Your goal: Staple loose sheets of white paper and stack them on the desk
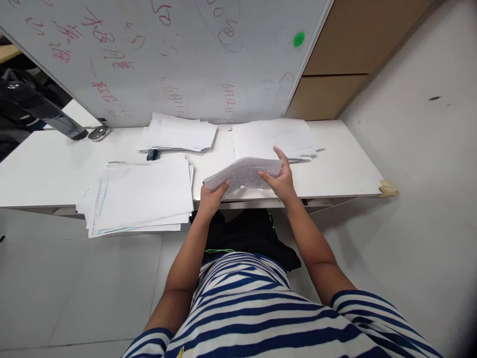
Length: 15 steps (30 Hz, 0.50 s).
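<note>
Between my hands is a sheaf of printed paper (242,174), curved upward in the middle, above the desk's front edge. My left hand (212,199) grips its left end, thumb on top. At the right end, my right hand (280,181) pinches it with the thumb on the printed side and a finger raised behind. Just past the sheaf lies a stack of white paper (272,136). To the left, another paper stack (145,191) overhangs the desk's front edge, its sheets uneven. A third paper stack (181,133) rests at the back, against the whiteboard.
The white desk (335,169) meets a wall (417,164) on the right. A whiteboard (208,64) with red writing stands behind it. A computer mouse (99,133), a dark bottle (55,112) and a small dark object (153,154) are on the left part.
</note>
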Motion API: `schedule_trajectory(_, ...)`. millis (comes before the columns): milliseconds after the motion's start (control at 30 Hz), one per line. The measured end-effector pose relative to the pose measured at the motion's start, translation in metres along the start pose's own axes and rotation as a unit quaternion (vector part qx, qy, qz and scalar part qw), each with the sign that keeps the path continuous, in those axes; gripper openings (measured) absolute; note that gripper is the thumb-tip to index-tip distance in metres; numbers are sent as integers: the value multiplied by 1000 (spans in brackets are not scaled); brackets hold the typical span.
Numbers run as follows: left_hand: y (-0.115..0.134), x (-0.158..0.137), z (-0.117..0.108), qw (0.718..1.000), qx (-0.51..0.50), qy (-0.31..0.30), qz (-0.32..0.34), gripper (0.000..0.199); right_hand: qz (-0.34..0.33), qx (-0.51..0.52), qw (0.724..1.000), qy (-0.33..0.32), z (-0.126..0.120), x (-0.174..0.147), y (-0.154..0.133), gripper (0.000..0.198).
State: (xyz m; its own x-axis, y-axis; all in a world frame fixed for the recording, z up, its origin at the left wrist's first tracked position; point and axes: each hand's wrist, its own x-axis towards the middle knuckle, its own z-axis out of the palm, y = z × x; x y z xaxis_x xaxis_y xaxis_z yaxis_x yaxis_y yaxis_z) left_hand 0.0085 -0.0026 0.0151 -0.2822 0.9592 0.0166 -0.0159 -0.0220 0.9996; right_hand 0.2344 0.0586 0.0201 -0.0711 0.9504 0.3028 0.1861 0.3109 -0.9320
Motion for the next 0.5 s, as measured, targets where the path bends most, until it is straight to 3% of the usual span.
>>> schedule_trajectory(167,13,5,1,993,81,-45,73,35,77,40,996,4,-6,-5,5,55)
schedule_trajectory(300,12,8,3,976,113,-97,157,31,33,31,999,8,-7,-14,-4,37)
schedule_trajectory(500,-14,3,11,988,99,-40,108,39,57,28,998,-29,-2,-26,-2,34)
